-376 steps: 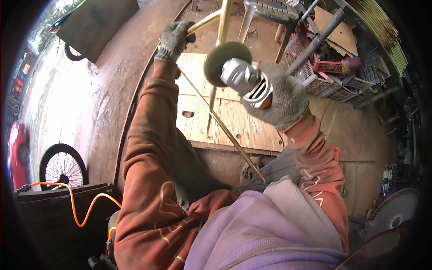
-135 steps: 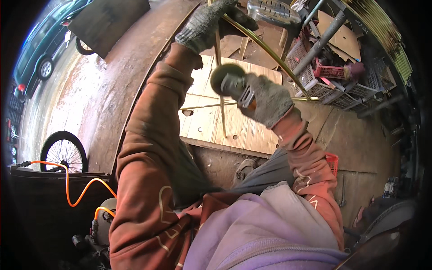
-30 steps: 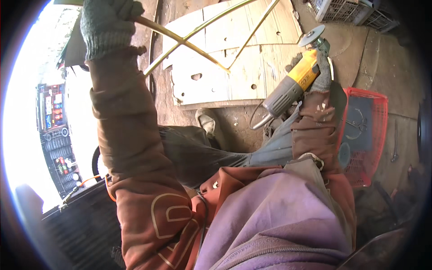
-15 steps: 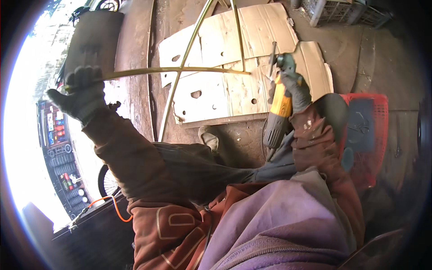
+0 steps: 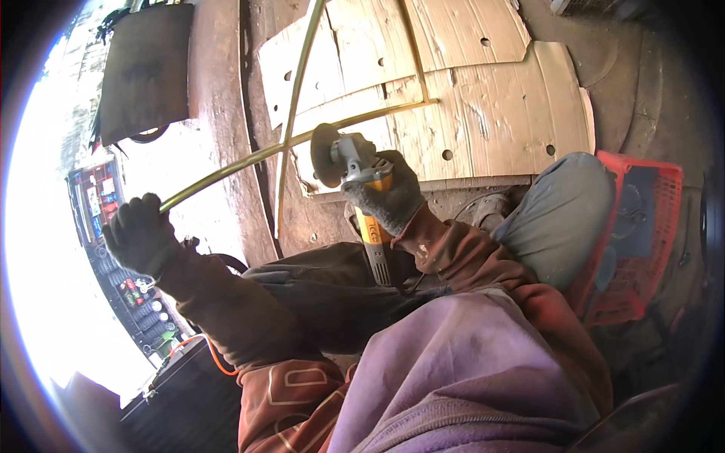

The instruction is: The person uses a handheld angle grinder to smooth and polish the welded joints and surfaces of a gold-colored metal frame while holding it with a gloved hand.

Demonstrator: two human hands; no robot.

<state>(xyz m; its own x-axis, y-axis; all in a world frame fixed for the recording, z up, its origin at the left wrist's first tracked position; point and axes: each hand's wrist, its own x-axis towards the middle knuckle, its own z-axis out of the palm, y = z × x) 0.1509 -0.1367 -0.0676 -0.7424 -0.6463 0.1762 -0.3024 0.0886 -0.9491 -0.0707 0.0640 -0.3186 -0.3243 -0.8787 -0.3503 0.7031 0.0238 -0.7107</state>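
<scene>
- Lying nearest, a lilac cloth [image 5: 453, 362] is seen across the chest, flanked by brown-orange sleeves [image 5: 476, 253].
- The yellow-and-grey grinder [image 5: 374, 235] is held before the lap by the gloved right hand [image 5: 393, 196], which is closed around its head end, presumably so that the disc [image 5: 326, 155] can be steered closely.
- The grinder's long axis is slanted: the tail is pointed back toward the lap, the head away and slightly left. The disc is carried above the near left corner of the cardboard [image 5: 506, 124], beside a crossing in the metalwork; whether metal is touched cannot be told.
- Beyond the cardboard's left edge, one end of a brass-coloured frame [image 5: 242, 164] is gripped by the curled, gloved left hand [image 5: 140, 238], seemingly to steady it.
- The frame's held bar is aimed away and rightward, its long axis run across the left edge to an end over the cardboard. It is crossed by a second bar [image 5: 300, 68] and met at that end by a third bar [image 5: 413, 54].
- Off the near right corner, a red basket [image 5: 664, 249] is set beside the bent knee [image 5: 570, 215].
</scene>
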